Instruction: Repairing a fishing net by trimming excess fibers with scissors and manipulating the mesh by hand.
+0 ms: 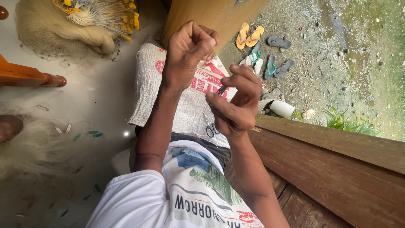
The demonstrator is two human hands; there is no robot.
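Observation:
My left hand is raised over my lap with its fingers curled tight, pinching a fine pale line that barely shows. Just below and to the right of it, my right hand grips a small dark pointed tool between thumb and fingers, with the tip aimed toward the left hand. The hands are a short gap apart. A white woven sack with red print covers my knees. Small scissors lie on it under my right hand.
A pale fishing net with small green floats spreads over the tiled floor at left. A bundled net with yellow floats lies at the top. A wooden bench plank runs at right. Several flip-flops and a white cup lie on gravel.

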